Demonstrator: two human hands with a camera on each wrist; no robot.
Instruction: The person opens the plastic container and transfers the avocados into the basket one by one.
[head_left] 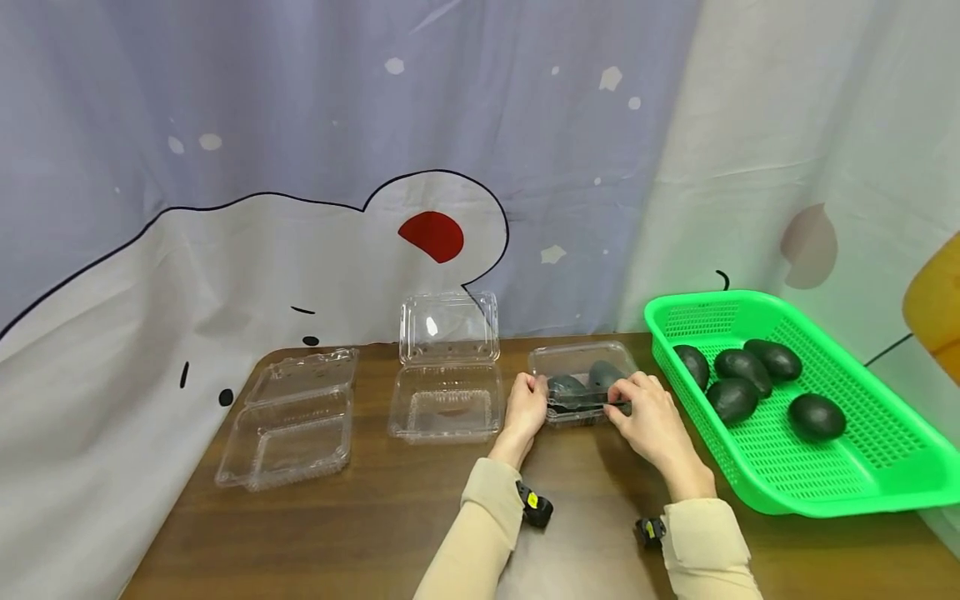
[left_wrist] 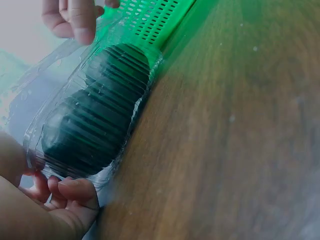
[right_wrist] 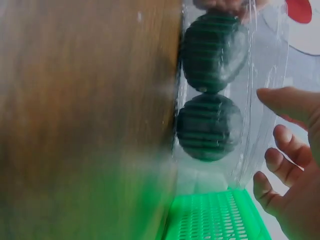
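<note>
A clear plastic clamshell container [head_left: 581, 360] with dark avocados [head_left: 567, 390] inside stands on the table before me. Its lid slants over the avocados; whether the rims meet along the whole edge I cannot tell. My left hand [head_left: 527, 407] holds the container's left end, and in the left wrist view its fingers [left_wrist: 75, 192] curl at that corner. Over by the front right corner is my right hand [head_left: 643, 417]. In the right wrist view its thumb and fingers are spread beside the lid edge [right_wrist: 252, 90], gripping nothing visible.
A green mesh basket [head_left: 862, 467] with several loose avocados [head_left: 816, 417] stands close on the right. Left of my hands are two opened clear containers, one in the middle [head_left: 448, 435] and one farther left [head_left: 300, 475]. A printed curtain [head_left: 337, 275] hangs behind the table.
</note>
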